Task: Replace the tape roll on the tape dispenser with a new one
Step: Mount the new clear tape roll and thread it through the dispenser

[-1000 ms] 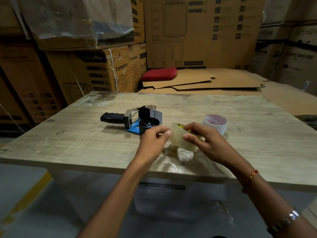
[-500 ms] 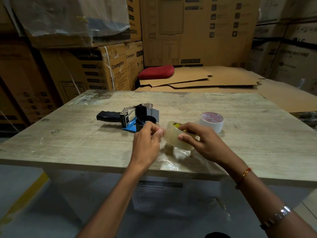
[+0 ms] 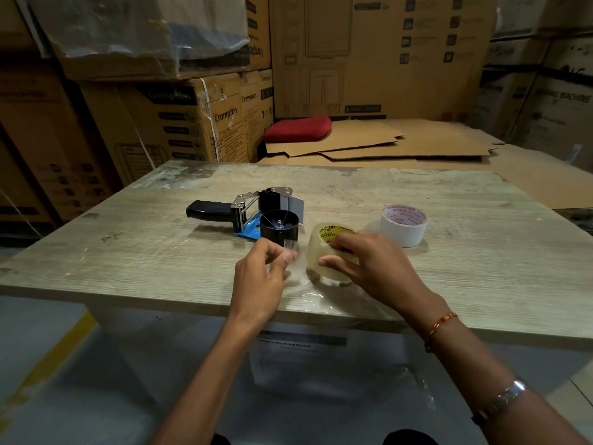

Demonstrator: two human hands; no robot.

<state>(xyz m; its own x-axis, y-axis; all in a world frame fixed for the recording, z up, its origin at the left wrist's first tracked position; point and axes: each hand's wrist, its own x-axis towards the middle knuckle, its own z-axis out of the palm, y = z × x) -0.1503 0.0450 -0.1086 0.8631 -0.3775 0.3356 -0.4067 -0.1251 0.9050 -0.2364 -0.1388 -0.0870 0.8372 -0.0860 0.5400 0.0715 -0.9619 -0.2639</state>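
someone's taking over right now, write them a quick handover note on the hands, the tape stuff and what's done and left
Left hand: pinching the loose end of the clear tape, pulled a short way off the roll.
Right hand: gripping the clear tape roll just above the table.
Tape dispenser: lying on its side beyond the hands, its black hub bare.
White roll: standing on the table to the right, untouched.
Done: dispenser has no roll on it, end of the clear tape found.
Left: slide the clear roll onto the hub, then probably thread the end through the front.
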